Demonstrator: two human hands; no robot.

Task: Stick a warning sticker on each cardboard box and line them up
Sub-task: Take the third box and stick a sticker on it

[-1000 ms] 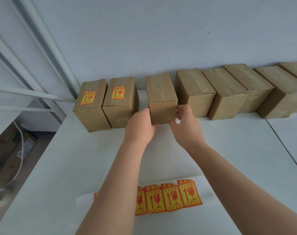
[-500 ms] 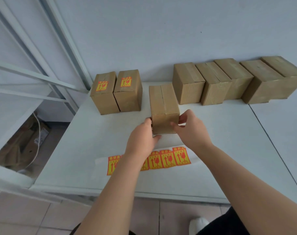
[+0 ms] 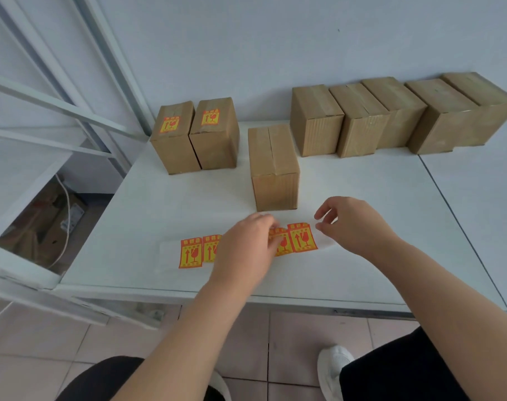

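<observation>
Single view: wide-angle camera worn on the person's head, facing forward and steeply down. White table [image 3: 362,198] fills mid-frame, seen from above its near edge; the wall [image 3: 275,39] behind it takes the top band. Both forearms [image 3: 449,299] enter from the bottom edge; left hand [image 3: 243,247] and right hand [image 3: 356,227] sit near centre, close to the lens. Floor tiles [image 3: 289,337] and dark trouser legs [image 3: 405,369] show below the table edge. Straight lines bow toward the borders.
</observation>
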